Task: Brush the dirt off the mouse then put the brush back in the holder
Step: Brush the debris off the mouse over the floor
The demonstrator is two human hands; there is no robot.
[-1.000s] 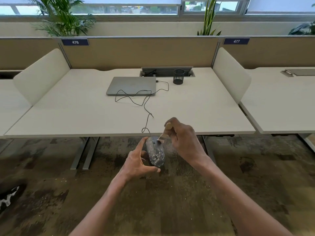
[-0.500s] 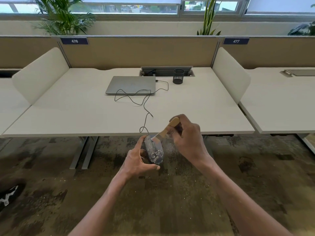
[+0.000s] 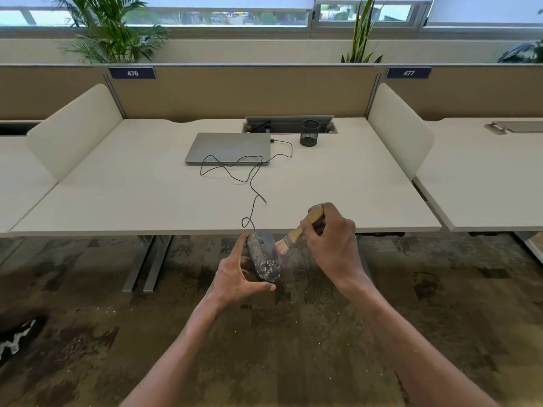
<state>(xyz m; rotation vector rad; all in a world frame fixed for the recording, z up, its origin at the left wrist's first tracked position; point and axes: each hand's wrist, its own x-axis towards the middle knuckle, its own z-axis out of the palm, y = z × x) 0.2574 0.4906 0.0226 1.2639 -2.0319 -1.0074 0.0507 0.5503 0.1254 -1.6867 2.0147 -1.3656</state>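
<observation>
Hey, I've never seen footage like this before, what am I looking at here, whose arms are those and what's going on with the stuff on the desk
There is no machine here. The picture comes from a wide-angle camera worn on a person's head, looking forward and down, so the two bare arms reaching in from the bottom are that person's own.

The left hand holds a dark computer mouse in the air, just in front of the desk edge, above the carpet. Pale dirt speckles the mouse's near end. The right hand grips a small wooden-handled brush, its bristles at the mouse's side.

On the desk lie a closed grey laptop, the mouse's thin black cable looping across the top to the laptop, and a black mesh holder at the back, where the brush goes afterwards.
</observation>
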